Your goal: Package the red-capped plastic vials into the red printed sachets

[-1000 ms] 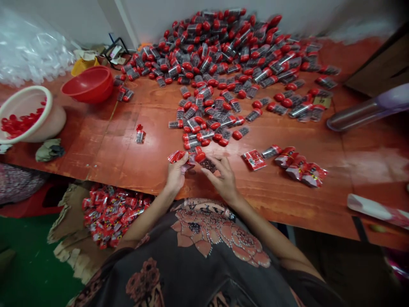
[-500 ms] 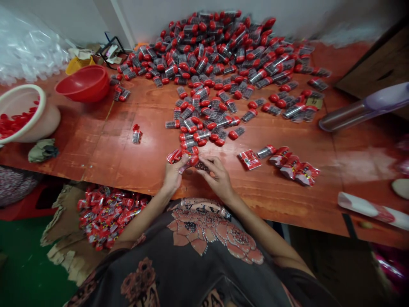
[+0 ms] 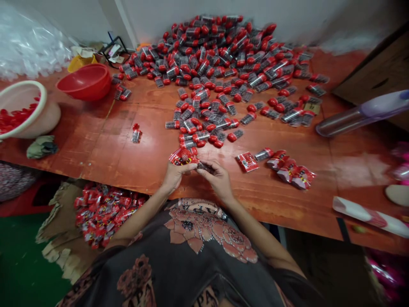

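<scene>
The red wrapper (image 3: pixel 182 157) is glossy printed film with dark, yellow and pale marks and a ring-like pattern near its upper part; it lies just above the front edge of the tabletop (image 3: pixel 153 162), at the near side of the loose containers, its upper part spread out and its lower part gathered in the left hand (image 3: pixel 174 175); the thumb lies across it, clamped against the fingers beneath. The small container (image 3: pixel 203 166) is at the wrapper's right end, see-through with dark contents, mostly covered by fingers; the right hand (image 3: pixel 220 180) pinches it between thumb and bent fingers, the fingertips of both hands close together; whether its end is inside the wrapper, I cannot tell.

Just beyond lie the loose containers (image 3: pixel 204 115), clear with dark contents and rounded red ends, running back into a large heap (image 3: pixel 223 47) by the wall; to the right are a flat red packet (image 3: pixel 247 162), a single clear container (image 3: pixel 263 154) and three puffed, shiny red packets (image 3: pixel 289 169) in a slanting row; to the left a lone container (image 3: pixel 136 135) lies with a red piece by its top; farther left are a red bowl (image 3: pixel 84 83), a white tub (image 3: pixel 47 111) holding red pieces and a crumpled cloth (image 3: pixel 41 147); below the table edge, many red packets (image 3: pixel 107 213) fill a torn cardboard box (image 3: pixel 59 234).
</scene>
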A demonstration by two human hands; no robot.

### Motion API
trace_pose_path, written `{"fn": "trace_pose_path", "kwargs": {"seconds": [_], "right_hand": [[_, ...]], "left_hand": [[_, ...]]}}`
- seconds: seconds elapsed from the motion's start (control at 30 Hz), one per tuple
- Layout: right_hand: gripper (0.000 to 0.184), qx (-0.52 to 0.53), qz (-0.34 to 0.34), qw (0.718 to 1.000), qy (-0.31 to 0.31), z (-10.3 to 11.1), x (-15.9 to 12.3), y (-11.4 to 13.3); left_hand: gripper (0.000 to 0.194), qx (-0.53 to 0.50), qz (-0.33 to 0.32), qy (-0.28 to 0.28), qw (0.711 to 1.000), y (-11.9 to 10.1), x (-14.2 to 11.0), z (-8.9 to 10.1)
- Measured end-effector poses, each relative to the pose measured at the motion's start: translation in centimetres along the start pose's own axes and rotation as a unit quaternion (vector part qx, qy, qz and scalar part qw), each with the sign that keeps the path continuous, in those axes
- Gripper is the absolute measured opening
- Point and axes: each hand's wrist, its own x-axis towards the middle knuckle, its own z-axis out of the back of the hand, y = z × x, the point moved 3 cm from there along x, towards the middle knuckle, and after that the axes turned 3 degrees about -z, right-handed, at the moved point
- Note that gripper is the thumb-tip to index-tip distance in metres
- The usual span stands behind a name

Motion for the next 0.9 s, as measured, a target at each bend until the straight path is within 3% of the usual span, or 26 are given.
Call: {"fn": "trace_pose_path", "kwargs": {"seconds": [0.13, 0.33, 0.43, 0.67, 0.8, 0.9], "right_hand": [[0.033, -0.001, 0.012, 0.999, -0.032, -0.2, -0.1, -0.1], [0.049, 0.038, -0.049, 0.997, 0.041, -0.1, 0.1, -0.4], [0.055, 0.037, -0.070, 0.996, 0.051, 0.2, 0.4, -0.7], [0.029, -0.044, -0.029, 0.999, 0.011, 0.3, 0.8, -1.0], [0.034, -0.052, -0.093, 0.994, 0.029, 2.0, 0.9, -1.9], [0.037, -0.177, -0.117, 0.976, 0.041, 4.3, 1.2, -2.3]], "left_hand": [[0.030, 0.021, 0.028, 0.003, 0.999, 0.6, 0.0, -0.2], [0.036, -0.034, 0.026, -0.030, 0.999, 1.1, 0.6, 0.6], [0.036, -0.040, 0.034, -0.009, 0.999, 1.2, 0.4, 0.6], [0.035, -0.080, 0.060, 0.007, 0.995, 2.2, -0.4, -0.3], [0.030, -0.124, 0.093, -0.027, 0.988, 2.1, -0.2, 0.8], [0.026, -0.157, 0.120, -0.069, 0.978, 1.8, 0.1, 2.5]]}}
